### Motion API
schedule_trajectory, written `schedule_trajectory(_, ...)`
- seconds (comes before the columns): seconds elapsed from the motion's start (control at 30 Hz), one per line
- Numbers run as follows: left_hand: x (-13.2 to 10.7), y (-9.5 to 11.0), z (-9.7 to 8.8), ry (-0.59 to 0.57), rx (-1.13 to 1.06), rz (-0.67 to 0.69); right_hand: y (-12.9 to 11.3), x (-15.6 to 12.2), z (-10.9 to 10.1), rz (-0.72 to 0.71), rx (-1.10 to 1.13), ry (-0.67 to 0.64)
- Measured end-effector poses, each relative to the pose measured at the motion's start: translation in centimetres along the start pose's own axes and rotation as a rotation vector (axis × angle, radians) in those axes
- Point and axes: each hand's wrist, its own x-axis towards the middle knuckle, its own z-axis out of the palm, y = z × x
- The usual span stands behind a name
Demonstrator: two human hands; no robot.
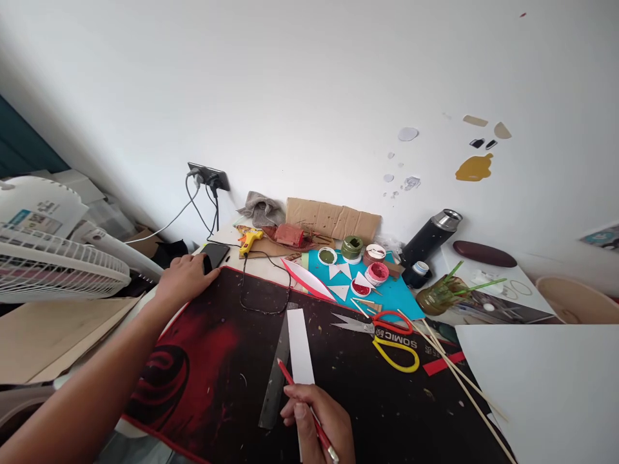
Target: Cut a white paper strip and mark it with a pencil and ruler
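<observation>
My left hand (186,280) reaches to the far left of the dark mat, closed around the near-left side of a black phone (218,253), thumb along its near edge. In my right hand (322,419), at the front middle, is a red pencil (285,372), its tip pointing away and its eraser end towards me. Just beyond and partly under that hand lies a white paper strip (300,345). A dark ruler (273,393) runs along the strip's left side, flat on the mat.
Scissors (370,328) lie open to the right, near thin wooden sticks (447,357). Several paint jars (377,273) stand on blue paper (406,299). A yellow glue gun (250,241) has its cable on the mat. A fan (58,258) is at left; white board (541,393) covers the right.
</observation>
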Motion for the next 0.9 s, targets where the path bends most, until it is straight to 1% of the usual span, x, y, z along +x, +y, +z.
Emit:
schedule_trajectory(0.1,0.9,0.8,-0.2,0.000,0.001,-0.050,0.0,0.1,-0.1,0.015,-0.003,-0.008)
schedule_trajectory(0.2,1.2,1.0,-0.4,-0.006,-0.002,-0.083,0.0,0.1,-0.1,0.008,-0.018,-0.023)
schedule_trajectory(0.4,0.1,-0.5,-0.9,-0.004,-0.011,-0.134,0.1,-0.1,-0.1,-0.017,-0.039,-0.056)
schedule_trajectory(0.6,-1.0,-1.5,-1.1,0.045,-0.079,-0.142,0.1,0.0,-0.3,-0.082,-0.121,-0.104)
schedule_trajectory(0.67,-1.4,-2.3,-1.7,0.075,-0.132,-0.104,0.2,0.1,-0.3,-0.086,-0.124,-0.096)
schedule_trajectory(0.73,-2.0,-3.6,-2.5,0.109,-0.197,-0.036,0.3,0.0,-0.3,-0.079,-0.114,-0.084)
schedule_trajectory(0.83,-3.7,-6.0,-3.8,0.143,-0.308,0.058,0.4,0.0,-0.3,-0.081,-0.111,-0.079)
schedule_trajectory(0.9,-5.0,-7.4,-4.1,0.143,-0.375,0.105,0.3,0.0,-0.3,-0.091,-0.123,-0.086)
